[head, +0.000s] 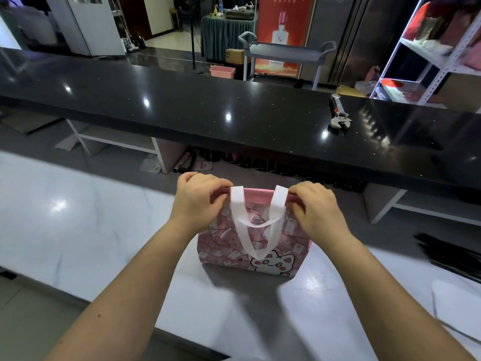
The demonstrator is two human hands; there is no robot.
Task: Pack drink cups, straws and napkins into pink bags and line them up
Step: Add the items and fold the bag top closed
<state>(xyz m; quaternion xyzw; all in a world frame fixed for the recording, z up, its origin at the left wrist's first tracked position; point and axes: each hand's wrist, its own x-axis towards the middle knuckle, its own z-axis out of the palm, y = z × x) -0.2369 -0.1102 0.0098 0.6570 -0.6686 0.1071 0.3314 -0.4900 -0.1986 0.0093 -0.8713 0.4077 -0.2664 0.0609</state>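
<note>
White shiny table (78, 230) holds a pink bag (250, 246) standing up near the middle. Behind it runs a long black counter (182, 108) with a wrench (339, 117) on top. Both the left hand (199, 201) and right hand (316, 209) pinch the bag's top edge.

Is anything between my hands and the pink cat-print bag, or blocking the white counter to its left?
Nothing visible. The left hand and right hand pinch the top rim of the pink cat-print bag with white handles, and the glossy white counter left of it shows nothing. The thin black straws lie to its right, apart.
</note>
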